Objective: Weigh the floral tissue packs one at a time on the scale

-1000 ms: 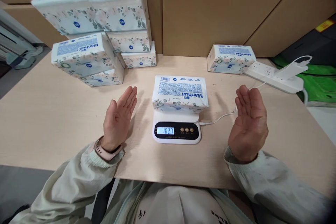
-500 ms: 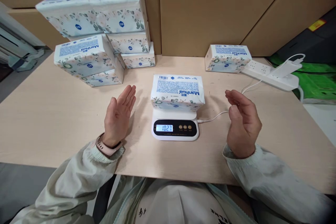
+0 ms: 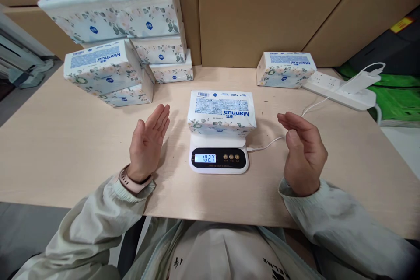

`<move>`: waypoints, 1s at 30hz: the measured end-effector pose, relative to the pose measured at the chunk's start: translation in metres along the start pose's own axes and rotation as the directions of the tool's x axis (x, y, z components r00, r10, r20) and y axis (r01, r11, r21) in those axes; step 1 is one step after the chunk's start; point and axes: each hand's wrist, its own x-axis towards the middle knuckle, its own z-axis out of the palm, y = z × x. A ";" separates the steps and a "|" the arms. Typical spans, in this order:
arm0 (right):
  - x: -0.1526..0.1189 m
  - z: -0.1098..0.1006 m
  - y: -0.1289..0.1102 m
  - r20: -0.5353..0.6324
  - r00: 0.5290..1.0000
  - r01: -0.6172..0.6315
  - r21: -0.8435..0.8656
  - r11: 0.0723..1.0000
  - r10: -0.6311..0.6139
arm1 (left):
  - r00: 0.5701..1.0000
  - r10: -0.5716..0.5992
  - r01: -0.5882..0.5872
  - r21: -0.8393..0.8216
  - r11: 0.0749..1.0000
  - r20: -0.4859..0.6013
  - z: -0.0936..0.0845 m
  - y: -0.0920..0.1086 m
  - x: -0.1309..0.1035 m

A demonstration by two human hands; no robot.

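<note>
A white floral pack of tissues marked Manhua rests on a white digital scale, whose lit display reads 102.7. To the left of the scale, my left hand is held open, palm turned inward, touching nothing. My right hand is on the other side, fingers stretched and slightly curved, also with nothing in it. Both hands are apart from the pack. A white cable runs from the scale's right side and passes behind my right hand.
Several more tissue packs are stacked at the back left. A single pack stands at the back right beside a white power strip with a plugged-in charger. Large cardboard boxes line the rear of the wooden table.
The view has tilted very slightly. My right fingertips have moved a touch inward; the pack, the scale and its reading stay the same.
</note>
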 end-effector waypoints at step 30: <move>0.011 0.003 -0.012 0.162 0.976 -0.143 -0.042 0.989 0.148 | 0.976 -0.057 0.051 0.037 0.998 0.211 0.027 0.006 0.011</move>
